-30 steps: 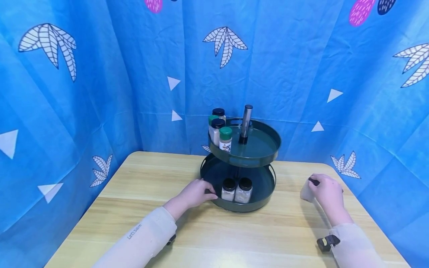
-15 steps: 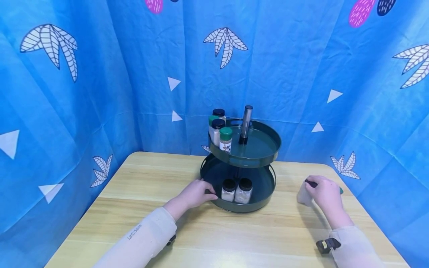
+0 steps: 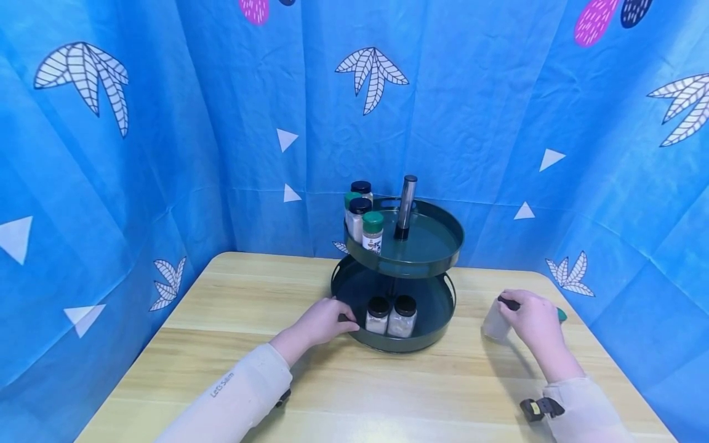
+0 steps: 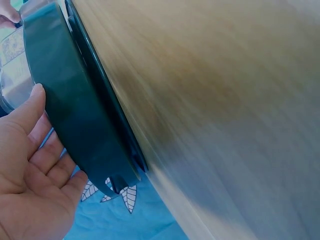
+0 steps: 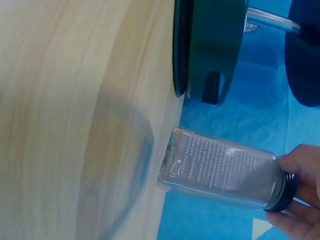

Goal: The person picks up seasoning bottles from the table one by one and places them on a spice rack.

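My right hand [image 3: 533, 320] holds a spice jar [image 3: 496, 320] by its black lid, to the right of a dark green two-tier rack [image 3: 407, 269]. In the right wrist view, this clear glass jar [image 5: 220, 167] has small print on its side and hangs tilted above the table, apart from the rack. My left hand [image 3: 327, 319] grips the lower tray's rim at the left front. The left wrist view has the thumb [image 4: 32, 102] on that rim and the other fingers along the wall. Two black-lidded jars, a left one [image 3: 378, 315] and a right one [image 3: 402, 316], stand in the lower tray.
On the upper tray's left side are several jars, including a green-capped jar [image 3: 373, 232] and a black-lidded jar [image 3: 359, 218]. A metal post [image 3: 407, 206] rises from the rack. Behind my right hand, a green cap [image 3: 562, 315] shows, mostly hidden. Blue patterned curtains [image 3: 471, 123] surround the wooden table [image 3: 343, 394].
My right hand has moved a little left with the jar, toward the rack. More of the green cap behind it shows. My left hand and the rack have stayed put.
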Tool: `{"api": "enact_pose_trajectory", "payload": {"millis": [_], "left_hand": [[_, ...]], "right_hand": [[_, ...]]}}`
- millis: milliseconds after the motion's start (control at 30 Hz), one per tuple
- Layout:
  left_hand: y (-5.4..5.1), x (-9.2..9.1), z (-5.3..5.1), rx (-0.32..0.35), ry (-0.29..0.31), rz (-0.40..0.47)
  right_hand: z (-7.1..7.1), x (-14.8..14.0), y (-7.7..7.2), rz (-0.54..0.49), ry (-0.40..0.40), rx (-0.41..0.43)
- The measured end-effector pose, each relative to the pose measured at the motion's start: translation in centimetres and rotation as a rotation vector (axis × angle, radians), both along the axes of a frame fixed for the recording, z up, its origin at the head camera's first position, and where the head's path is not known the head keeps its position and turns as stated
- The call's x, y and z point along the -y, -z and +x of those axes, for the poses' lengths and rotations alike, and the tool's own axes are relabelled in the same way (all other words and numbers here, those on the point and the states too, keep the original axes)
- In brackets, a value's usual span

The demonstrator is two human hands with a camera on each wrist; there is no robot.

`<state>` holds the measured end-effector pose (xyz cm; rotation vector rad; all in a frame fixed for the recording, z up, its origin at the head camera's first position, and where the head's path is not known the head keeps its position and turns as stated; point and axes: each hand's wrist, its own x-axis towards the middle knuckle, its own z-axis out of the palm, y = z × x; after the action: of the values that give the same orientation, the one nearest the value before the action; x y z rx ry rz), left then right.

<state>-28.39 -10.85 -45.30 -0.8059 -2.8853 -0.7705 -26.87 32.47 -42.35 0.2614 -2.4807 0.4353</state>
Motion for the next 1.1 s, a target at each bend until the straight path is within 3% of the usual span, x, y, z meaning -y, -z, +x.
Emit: {"api": "enact_pose_trajectory", "payload": {"millis": [500, 767, 1100], "left_hand": [[-0.1, 0.1, 0.0, -0.016, 0.011, -0.013], [0.1, 0.1, -0.2, -0.032, 0.017, -0.011], [0.2, 0.1, -0.2, -0.028, 0.016, -0.008]], "right_hand": [[1.0, 1.3, -1.4, 0.0, -0.012, 0.026], [1.6, 2.2, -1.9, -0.024, -0.037, -0.02], [2.1, 3.4, -2.7, -0.036, -0.049, -0.012]]}}
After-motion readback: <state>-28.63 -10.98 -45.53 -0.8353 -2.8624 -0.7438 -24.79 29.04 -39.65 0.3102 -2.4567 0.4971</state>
